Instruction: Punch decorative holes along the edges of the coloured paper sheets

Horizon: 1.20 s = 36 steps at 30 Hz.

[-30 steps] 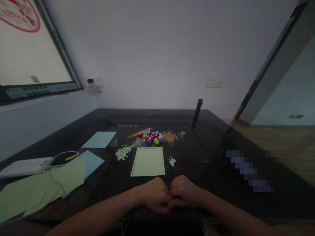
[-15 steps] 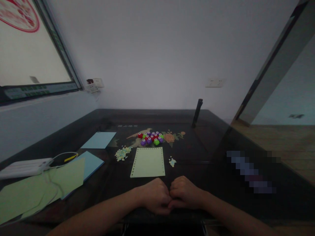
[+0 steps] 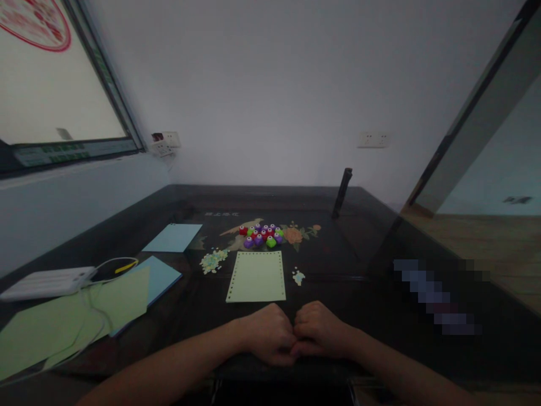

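Note:
My left hand (image 3: 270, 332) is curled into a fist at the near edge of the dark table. Against it rests my right hand (image 3: 319, 330), also closed, knuckles touching; no object shows in either one. Just beyond them lies a pale green sheet of paper (image 3: 257, 276) with small holes punched along its left and top edges. Left of the sheet is a heap of small punched paper bits (image 3: 212, 261), and a smaller pile of bits (image 3: 298, 277) sits to its right. Behind the sheet stands a cluster of red, purple and green hole punches (image 3: 262, 234).
Blue paper (image 3: 173, 238) lies at the back left. Nearer, green sheets (image 3: 80, 321) overlap blue ones beside a white power strip (image 3: 48, 283) with a cable. A black upright stick-like object (image 3: 342, 193) stands at the back right; a blurred-out item (image 3: 435, 296) lies at right.
The view has shifted very slightly, so everything sits a little further right and higher. Both fists stay together in the same place, and the things on the table have not moved.

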### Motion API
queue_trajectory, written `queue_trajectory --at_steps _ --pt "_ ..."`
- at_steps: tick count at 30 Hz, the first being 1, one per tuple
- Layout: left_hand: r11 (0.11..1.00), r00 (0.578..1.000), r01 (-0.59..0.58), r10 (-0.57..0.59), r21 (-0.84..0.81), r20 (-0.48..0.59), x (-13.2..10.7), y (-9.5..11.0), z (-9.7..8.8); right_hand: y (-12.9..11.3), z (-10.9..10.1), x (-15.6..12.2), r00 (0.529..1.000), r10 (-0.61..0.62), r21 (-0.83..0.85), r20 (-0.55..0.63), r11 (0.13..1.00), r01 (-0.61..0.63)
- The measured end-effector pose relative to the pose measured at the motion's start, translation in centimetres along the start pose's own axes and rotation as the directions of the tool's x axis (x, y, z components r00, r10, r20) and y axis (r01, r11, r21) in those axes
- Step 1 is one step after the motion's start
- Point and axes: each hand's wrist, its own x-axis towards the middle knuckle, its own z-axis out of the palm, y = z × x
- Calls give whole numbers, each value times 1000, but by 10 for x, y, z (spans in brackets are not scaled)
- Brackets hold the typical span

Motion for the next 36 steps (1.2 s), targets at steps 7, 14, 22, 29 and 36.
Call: queue_trajectory --at_steps 7,14,22,29,36 --pt "1000 999 19 -20 22 34 1 2 -3 0 0 1 1000 1 1 -13 1000 -1" --pt "1000 1000 16 -17 11 23 1 1 -3 1 0 1 1000 8 10 -23 1000 -7" --pt "1000 999 21 -21 12 35 1 1 -3 -1 -2 1 999 32 -30 23 999 -32" --pt "1000 1000 11 -11 16 23 1 -1 -3 -1 -2 1 999 39 -24 15 999 -39" --pt "999 999 20 -21 34 35 1 0 -4 0 -1 1 999 46 -24 11 999 -46"
